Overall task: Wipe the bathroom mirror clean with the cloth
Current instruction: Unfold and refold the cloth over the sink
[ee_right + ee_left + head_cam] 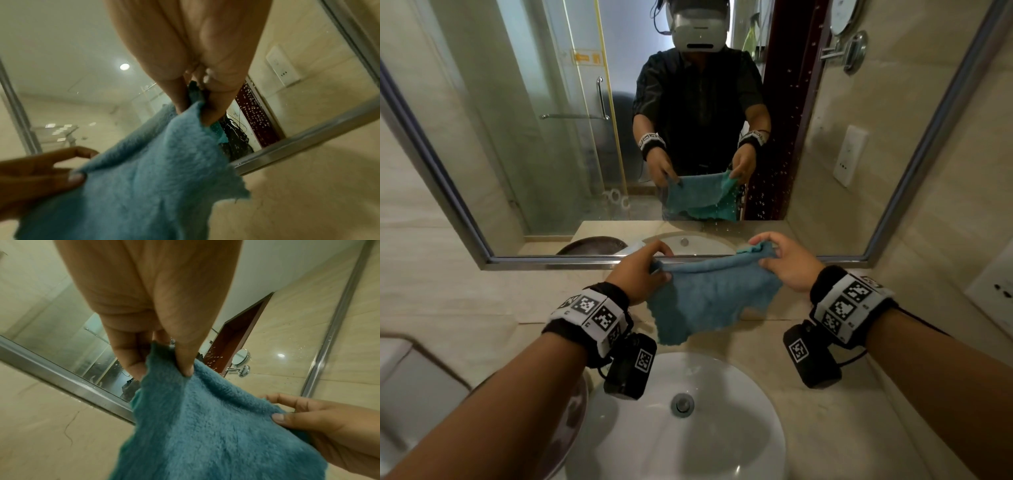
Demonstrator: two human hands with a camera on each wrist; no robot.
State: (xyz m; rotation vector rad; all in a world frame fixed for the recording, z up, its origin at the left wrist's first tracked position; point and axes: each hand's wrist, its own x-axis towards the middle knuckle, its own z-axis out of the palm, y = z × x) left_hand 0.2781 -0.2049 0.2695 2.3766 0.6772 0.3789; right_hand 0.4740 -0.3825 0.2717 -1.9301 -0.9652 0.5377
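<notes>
A teal fluffy cloth (709, 301) hangs spread between both hands above the sink, just below the mirror (551, 120). My left hand (645, 270) pinches the cloth's upper left corner between thumb and fingers. My right hand (782, 260) pinches the upper right corner. In the left wrist view the cloth (205, 426) drapes from the left hand (164, 363), with the right hand (304, 417) at the right. The right wrist view shows the cloth (144, 178) hanging from the right hand (197, 112), and the left hand (61, 167) at the left. Water droplets speckle the mirror's right part (784, 164).
A white round sink (722, 428) with a metal drain (682, 404) lies below the hands in a beige countertop (842, 411). A metal frame (551, 262) borders the mirror. A white wall socket (993, 294) sits at the right. A toilet tank (400, 377) stands at the left.
</notes>
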